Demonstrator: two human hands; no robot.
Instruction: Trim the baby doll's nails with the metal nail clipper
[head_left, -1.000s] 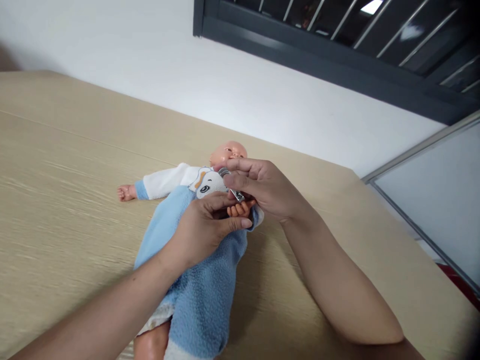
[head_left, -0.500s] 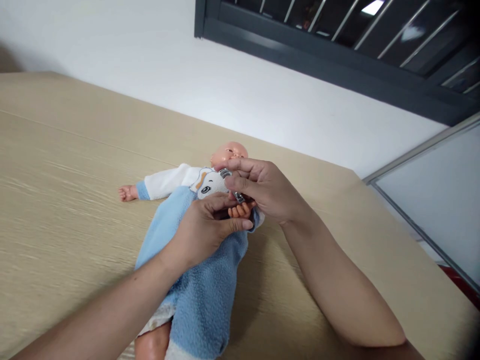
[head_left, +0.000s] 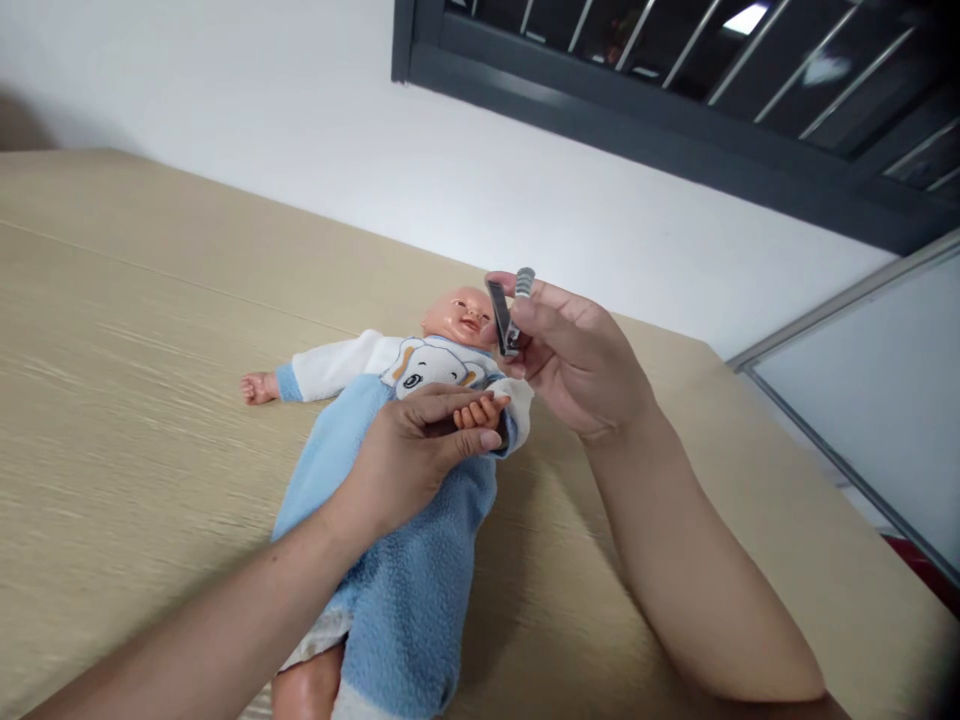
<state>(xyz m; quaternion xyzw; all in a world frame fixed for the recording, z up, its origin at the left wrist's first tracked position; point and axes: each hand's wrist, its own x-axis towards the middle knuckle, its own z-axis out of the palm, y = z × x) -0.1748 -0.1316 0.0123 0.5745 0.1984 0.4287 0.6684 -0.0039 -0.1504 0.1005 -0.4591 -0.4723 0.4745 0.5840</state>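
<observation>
A baby doll [head_left: 427, 560] in a blue and white fleece suit lies on its back on the wooden table. My left hand [head_left: 412, 450] is closed around one of its hands [head_left: 478, 412], thumb below and fingers above, with the small doll fingers showing between. Up and to the right, my right hand [head_left: 570, 350] pinches a metal nail clipper [head_left: 508, 318], its lever standing apart from the body. The clipper is above the held doll hand and not touching it. The doll's other arm [head_left: 330, 365] stretches out to the left.
The light wooden table [head_left: 135, 330] reaches back to a white wall [head_left: 262, 130]. A dark-framed window with bars [head_left: 637, 130] is at the upper right. At the right edge stands a whitish panel with a metal frame [head_left: 862, 390].
My right hand has lifted the nail clipper up and to the right, away from the doll's hand, and the clipper has turned in my fingers. My left hand keeps its hold.
</observation>
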